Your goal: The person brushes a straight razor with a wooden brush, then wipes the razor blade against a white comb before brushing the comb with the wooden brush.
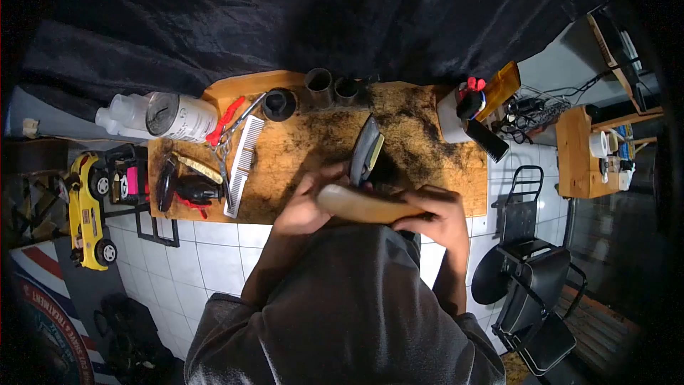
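Note:
My right hand (438, 215) is closed around the right end of a curved tan wooden piece, which looks like a brush handle (367, 207). Any bristles are out of sight. My left hand (308, 203) is closed on a dark hair clipper (366, 146) with a yellowish strip on its side. The clipper points up and away from me, and its lower end is hidden behind the wooden piece. Both hands are close together above the front edge of the wooden table (299, 150), which has dark hair clippings scattered over it.
On the table's left lie a white comb (244, 164), scissors (226, 146), another clipper (198, 190) and a labelled bottle (182, 117). Dark cups (319, 87) stand at the back. A white container (450, 117) with combs is at right. A black chair (534, 278) stands behind right.

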Motion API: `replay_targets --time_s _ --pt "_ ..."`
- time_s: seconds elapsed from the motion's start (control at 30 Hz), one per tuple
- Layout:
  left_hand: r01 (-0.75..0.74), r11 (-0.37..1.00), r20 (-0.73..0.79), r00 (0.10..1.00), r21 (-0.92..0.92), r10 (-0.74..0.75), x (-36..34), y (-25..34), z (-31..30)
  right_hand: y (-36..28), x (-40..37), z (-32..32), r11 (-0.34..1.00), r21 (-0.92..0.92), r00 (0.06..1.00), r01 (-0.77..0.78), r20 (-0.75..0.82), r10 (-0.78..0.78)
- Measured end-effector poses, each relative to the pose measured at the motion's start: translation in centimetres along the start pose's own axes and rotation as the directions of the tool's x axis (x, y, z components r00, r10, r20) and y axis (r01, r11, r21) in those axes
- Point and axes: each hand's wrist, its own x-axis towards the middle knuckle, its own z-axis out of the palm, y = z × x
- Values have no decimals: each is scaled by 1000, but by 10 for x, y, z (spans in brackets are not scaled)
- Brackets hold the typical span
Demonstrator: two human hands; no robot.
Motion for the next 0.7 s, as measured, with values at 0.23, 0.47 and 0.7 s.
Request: replay_targets --time_s 0.23,0.47,0.7 --pt "72 997 113 991 -42 -67 -3 -7 -10 1 7 -4 932 -48 866 -359 -390 313" --pt "-118 990 -37 993 -83 115 1 -7 5 -2 -7 -13 987 26 986 -158 -45 159" --pt "-150 988 -49 988 -43 148 2 -11 0 1 4 -3 970 -39 939 -242 -261 223"
